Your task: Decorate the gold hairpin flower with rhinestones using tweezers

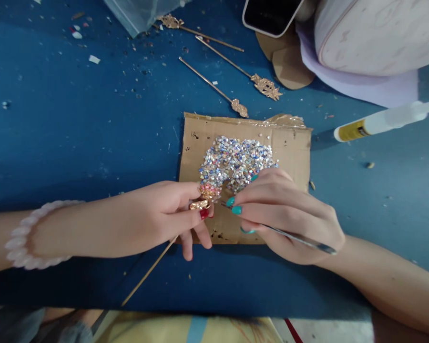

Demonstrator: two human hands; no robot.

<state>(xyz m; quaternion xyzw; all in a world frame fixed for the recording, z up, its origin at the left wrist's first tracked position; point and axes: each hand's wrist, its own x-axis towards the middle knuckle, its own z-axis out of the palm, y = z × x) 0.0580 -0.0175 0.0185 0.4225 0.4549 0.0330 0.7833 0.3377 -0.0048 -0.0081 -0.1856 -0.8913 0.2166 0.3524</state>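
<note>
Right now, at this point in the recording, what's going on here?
Someone's left hand pinches a gold stick ornament with pinkish stones at its head. The right hand holds tweezers, tips close to the ornament. Both are over a cardboard sheet bearing a pile of small shiny chips. Three more gold sticks lie beyond it.

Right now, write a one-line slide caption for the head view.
Left hand holds a gold ornamented stick, right hand a slim metal tool, beside sparkling chips on cardboard.

single head-worn view, looking forward and steeply down, close over the tabletop (93, 119), both hands (286, 214) within frame
</note>
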